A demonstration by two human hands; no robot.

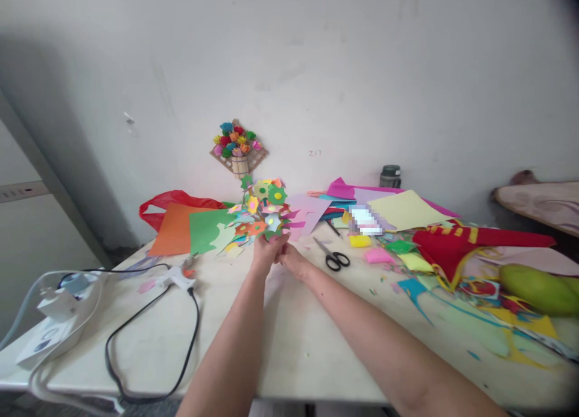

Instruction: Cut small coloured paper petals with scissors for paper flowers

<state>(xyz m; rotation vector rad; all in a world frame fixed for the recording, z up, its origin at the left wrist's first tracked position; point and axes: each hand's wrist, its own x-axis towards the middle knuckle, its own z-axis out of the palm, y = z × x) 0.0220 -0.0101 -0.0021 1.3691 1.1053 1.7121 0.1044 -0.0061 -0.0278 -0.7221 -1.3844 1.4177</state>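
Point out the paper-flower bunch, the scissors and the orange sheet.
Paper-flower bunch (253,206), head view: a bloom near its middle.
Scissors (332,254), head view: where blades meet handles.
Orange sheet (170,230), head view: its middle.

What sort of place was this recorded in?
Likely an indoor craft table set against a wall; home or workroom, I can't tell. The left hand and right hand meet at the base of a bunch of paper flowers, with scissors nearby and coloured paper sheets spread about.
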